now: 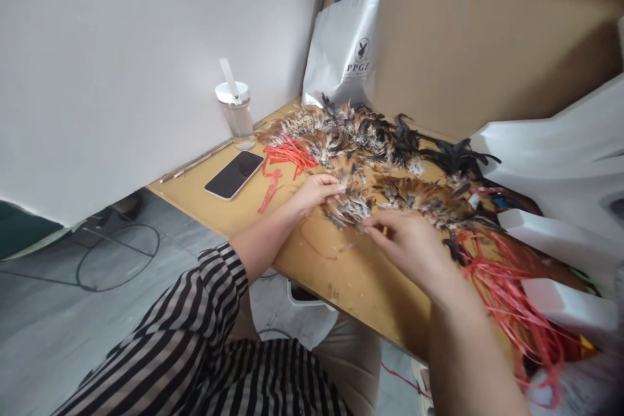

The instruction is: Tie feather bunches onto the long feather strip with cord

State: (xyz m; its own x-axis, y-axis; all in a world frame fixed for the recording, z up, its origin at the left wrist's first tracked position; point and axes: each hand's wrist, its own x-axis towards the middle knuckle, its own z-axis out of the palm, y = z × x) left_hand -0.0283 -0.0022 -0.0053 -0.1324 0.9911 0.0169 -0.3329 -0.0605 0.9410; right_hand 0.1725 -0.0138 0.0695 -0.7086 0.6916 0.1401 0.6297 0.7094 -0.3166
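My left hand (319, 191) is closed in a pinch on the upper left part of a small bunch of feathers (350, 207), grey-white and brown. At the lower right edge of the same bunch, my right hand (402, 239) has its thumb and fingers pinched together. Its fingertips touch the feathers, but what exactly lies between them is too small to make out. Just beyond my right hand lies a row of brown feathers (422, 194). Farther back spreads a large pile of brown, white and black feathers (336, 130).
Red plastic strips (290, 155) lie left of the pile; more red strips (517, 299) hang at the right. A phone (234, 174) and a lidded cup (238, 118) are on the left of the table (341, 279). A silver bag (341, 45) stands behind.
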